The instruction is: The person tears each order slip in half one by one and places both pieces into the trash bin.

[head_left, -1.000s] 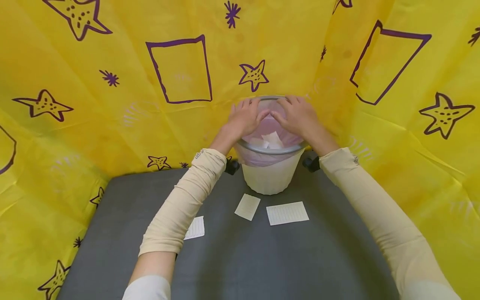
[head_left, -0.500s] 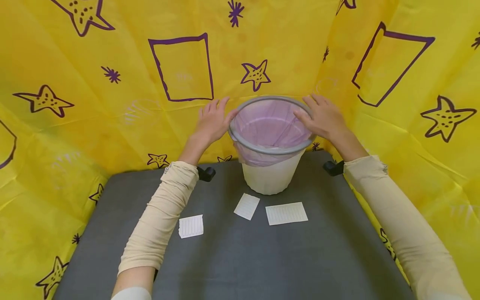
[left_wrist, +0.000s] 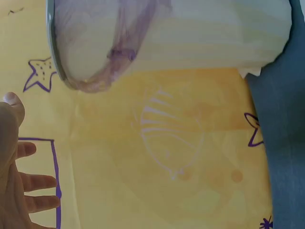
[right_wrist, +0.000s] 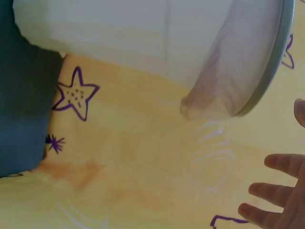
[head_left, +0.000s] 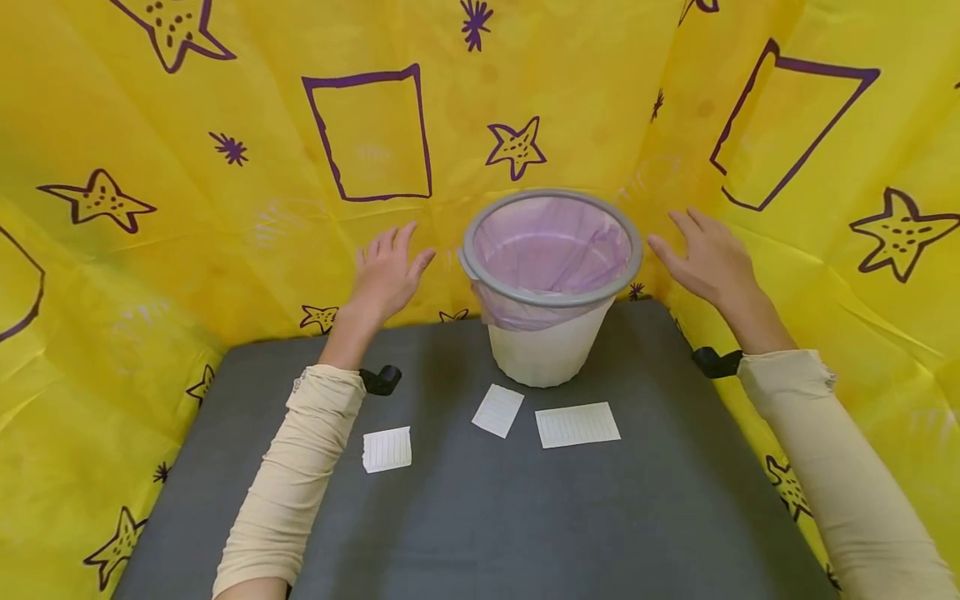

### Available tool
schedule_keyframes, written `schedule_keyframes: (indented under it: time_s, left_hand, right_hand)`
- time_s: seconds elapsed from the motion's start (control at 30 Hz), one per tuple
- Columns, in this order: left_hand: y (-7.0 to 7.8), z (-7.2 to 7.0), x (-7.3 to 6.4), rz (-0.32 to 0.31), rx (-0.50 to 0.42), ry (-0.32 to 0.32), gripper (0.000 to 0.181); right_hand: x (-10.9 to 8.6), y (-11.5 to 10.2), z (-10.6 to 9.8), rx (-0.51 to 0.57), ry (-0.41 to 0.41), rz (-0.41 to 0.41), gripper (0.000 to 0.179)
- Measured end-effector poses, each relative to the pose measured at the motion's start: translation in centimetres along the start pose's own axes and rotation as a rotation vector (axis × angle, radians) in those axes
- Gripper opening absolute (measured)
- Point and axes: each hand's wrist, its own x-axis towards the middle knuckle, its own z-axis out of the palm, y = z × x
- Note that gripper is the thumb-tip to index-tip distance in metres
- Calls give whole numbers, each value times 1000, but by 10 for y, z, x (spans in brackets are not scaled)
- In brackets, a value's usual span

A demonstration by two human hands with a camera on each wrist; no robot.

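Observation:
A white trash can [head_left: 547, 354] with a grey rim stands at the back of the dark table. Its pale purple bin liner [head_left: 555, 246] is folded over the rim and hangs down outside. To the left of the can my left hand [head_left: 386, 275] is raised, fingers spread, holding nothing. My right hand [head_left: 708, 258] is in the air to the can's right, fingers extended and apart from the rim. In the left wrist view the can's side [left_wrist: 205, 33] and the liner's folded edge [left_wrist: 126, 55] show beyond the fingers. The right wrist view shows the grey rim [right_wrist: 279, 62] beside my fingertips.
Three pieces of lined paper lie on the grey table [head_left: 480, 525]: a left slip [head_left: 387, 450], a middle slip [head_left: 498, 410] and a right slip [head_left: 577, 425]. Yellow patterned cloth [head_left: 262, 275] hangs close behind the table and at both sides.
Both hands have moved apart from over the can's mouth, the left one leftward and the right one rightward, away from the rim. The can and the paper slips stay in place.

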Motion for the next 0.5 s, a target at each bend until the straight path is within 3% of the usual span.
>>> schedule_keyframes:
  time_s: [0.2,0.33,0.5]
  left_hand:
    - [-7,7,-12,-11,-13,21,72]
    - [-15,37,-40,-40,-43,41,71]
    - [-33,74,-74,-86,-75,12,72]
  right_hand:
    - [-9,3,6,39,63,17,76]
    - [-32,7,32,140,135,68,75]
    - [-62,19,75,208,163,100,74]
